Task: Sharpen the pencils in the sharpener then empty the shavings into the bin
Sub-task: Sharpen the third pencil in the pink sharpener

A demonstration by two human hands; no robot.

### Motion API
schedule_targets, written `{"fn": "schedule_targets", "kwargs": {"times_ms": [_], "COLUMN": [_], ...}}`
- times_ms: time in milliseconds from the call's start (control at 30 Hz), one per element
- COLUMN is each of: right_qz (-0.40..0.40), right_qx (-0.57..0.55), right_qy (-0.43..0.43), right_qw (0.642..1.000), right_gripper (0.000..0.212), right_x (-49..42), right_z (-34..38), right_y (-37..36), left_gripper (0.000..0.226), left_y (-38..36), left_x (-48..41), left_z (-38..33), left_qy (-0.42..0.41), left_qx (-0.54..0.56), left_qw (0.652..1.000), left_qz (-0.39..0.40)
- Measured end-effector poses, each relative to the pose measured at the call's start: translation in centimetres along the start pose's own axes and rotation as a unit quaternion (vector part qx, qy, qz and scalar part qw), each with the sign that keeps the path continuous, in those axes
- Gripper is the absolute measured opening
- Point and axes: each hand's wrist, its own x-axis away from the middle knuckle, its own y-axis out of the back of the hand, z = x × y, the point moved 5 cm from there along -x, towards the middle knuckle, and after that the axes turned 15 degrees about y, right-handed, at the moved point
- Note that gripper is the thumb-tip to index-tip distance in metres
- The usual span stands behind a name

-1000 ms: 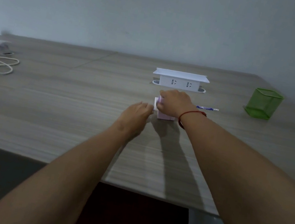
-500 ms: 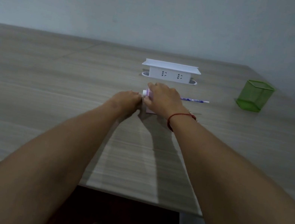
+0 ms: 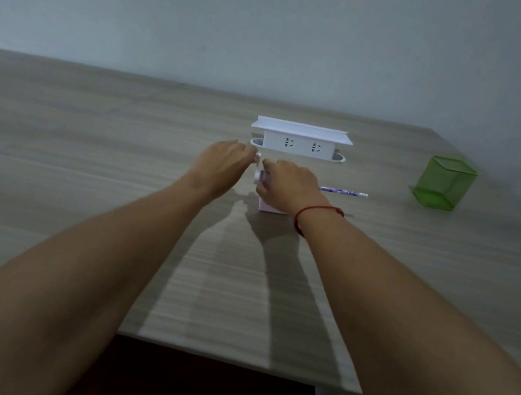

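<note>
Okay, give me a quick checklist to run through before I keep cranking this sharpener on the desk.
1. Sharpener steadied: ok, right hand rests on top of it.
2. Crank gripped: ok, left hand closed at the white handle on its left side.
3. Pencil seated in the sharpener: cannot tell, hands hide it.
4. Next pencil within reach: ok, lying on the desk just right of the right hand.
5. Shavings level: cannot tell, hidden.
6. Green mesh bin ready: ok, upright at far right.
</note>
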Motion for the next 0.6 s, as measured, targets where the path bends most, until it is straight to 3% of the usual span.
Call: {"fn": "schedule_targets", "kwargs": {"times_ms": [233,333,433,600], "right_qz": [0.028,0.038,0.021,-0.006], "right_qx": [0.005,0.009,-0.004,-0.005], "right_qy": [0.010,0.018,0.021,0.017], "right_qw": [1.000,0.999,1.000,1.000], "right_gripper": [0.029,0.030,0.029,0.025], "right_x": [0.0,0.0,0.2,0.4], "right_z": [-0.1,-0.1,0.0,-0.4], "right_y": [0.5,0.6,0.5,0.2], "left_gripper": [0.004,0.018,0.025,0.026], "left_y": [-0.3,-2.9,-4.9,-6.4], "left_x": [5.0,6.2,4.1,1.3], "left_z": [-0.9,-1.2,-0.9,-0.1], "left_qy": [-0.048,0.028,0.062,0.070], "left_qx": [0.012,0.021,-0.033,-0.050], "left_qw": [0.997,0.995,0.982,0.976], "left_qz": [-0.057,0.092,0.174,0.199]}}
